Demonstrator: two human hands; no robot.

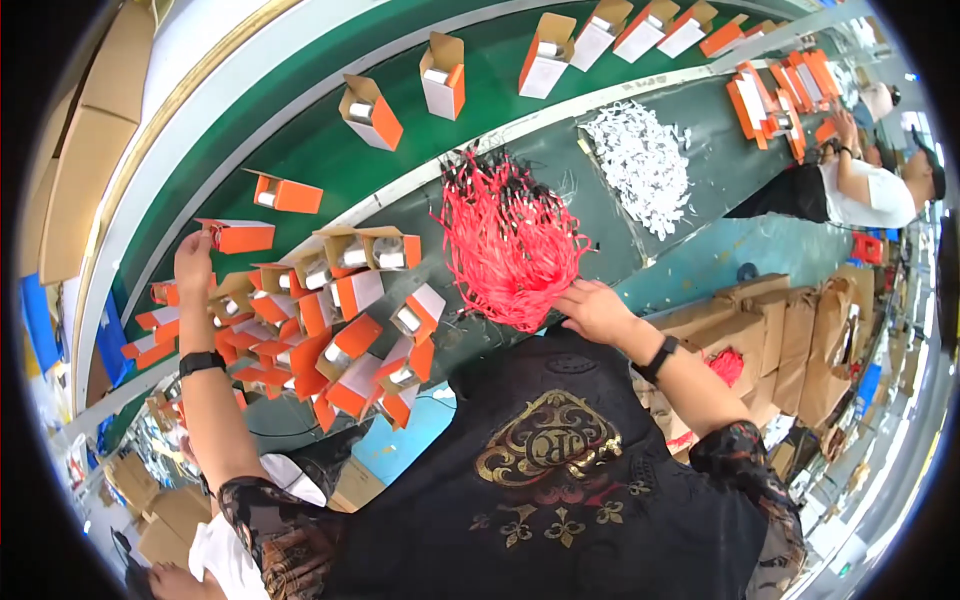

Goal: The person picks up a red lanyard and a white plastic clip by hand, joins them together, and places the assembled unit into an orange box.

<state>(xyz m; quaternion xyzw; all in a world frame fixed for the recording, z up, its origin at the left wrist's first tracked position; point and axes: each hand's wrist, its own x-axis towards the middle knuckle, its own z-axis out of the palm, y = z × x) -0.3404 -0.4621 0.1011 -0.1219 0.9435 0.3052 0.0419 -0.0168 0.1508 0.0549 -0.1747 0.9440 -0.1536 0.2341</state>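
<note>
My left hand (pixel 193 262) reaches out to the green conveyor belt (pixel 300 140) and grips an orange and white open carton (pixel 238 236) by its near end. My right hand (pixel 592 308) rests on the edge of a big heap of red cords (pixel 508 240) with white tags, its fingers in the strands. Between my hands lies a pile of several orange and white open cartons (pixel 330 330), each with a metal-topped item inside. Both wrists wear black bands.
More open cartons ride the belt, among them one (pixel 372 112) and another (pixel 444 76). A heap of white paper slips (pixel 640 160) lies further right. Another person (pixel 870 190) works at stacked cartons at the far right. Brown paper bags (pixel 790 330) stand below the table.
</note>
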